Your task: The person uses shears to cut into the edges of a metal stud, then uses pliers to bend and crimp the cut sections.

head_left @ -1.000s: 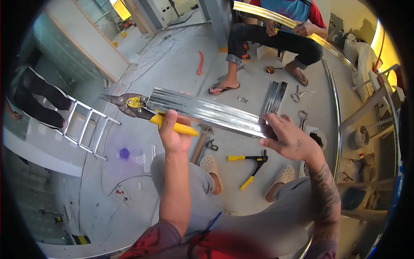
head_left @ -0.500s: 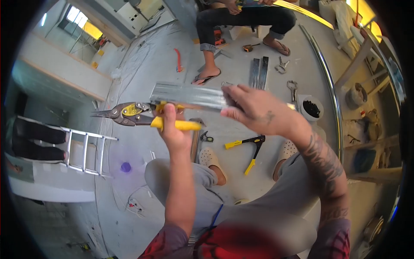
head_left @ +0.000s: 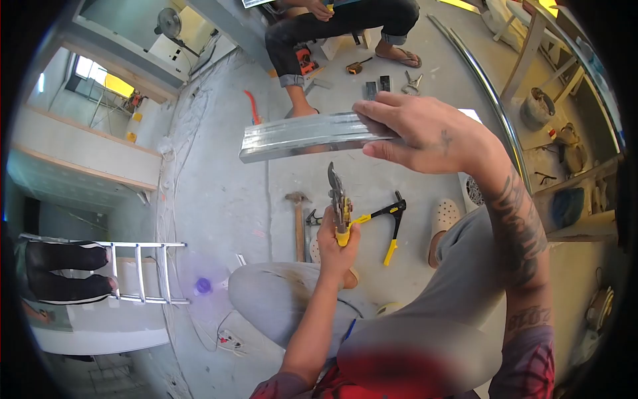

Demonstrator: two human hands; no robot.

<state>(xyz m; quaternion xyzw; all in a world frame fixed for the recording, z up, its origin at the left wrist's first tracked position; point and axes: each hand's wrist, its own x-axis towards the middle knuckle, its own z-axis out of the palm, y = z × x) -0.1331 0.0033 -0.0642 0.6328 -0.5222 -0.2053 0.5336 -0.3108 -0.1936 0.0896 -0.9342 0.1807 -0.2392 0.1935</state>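
Gripped in my right hand (head_left: pixel 435 136) is the near end of a shiny metal channel (head_left: pixel 299 135), its fingers over the top and thumb underneath. The channel points left, held above the floor. My left hand (head_left: pixel 337 251) is closed around the yellow handles of tin snips (head_left: pixel 340 203). Their blades point up, just below the channel and apart from it. On the floor by my left hand lie a hammer (head_left: pixel 299 226) with a wooden handle and a black tool with yellow handles (head_left: pixel 393 216).
A person in dark trousers (head_left: pixel 342 33) sits ahead, near a tape measure (head_left: pixel 359 66) and locking pliers (head_left: pixel 412 83). At left, another person's legs (head_left: pixel 66 263) are by a ladder (head_left: pixel 139 272). A long metal tube (head_left: pixel 488 86) lies at right; a bucket (head_left: pixel 537 110) stands beyond it.
My left hand has moved down and right, away from the channel, turning the snips from pointing left to pointing up. The right hand still holds the channel. The view has shifted.
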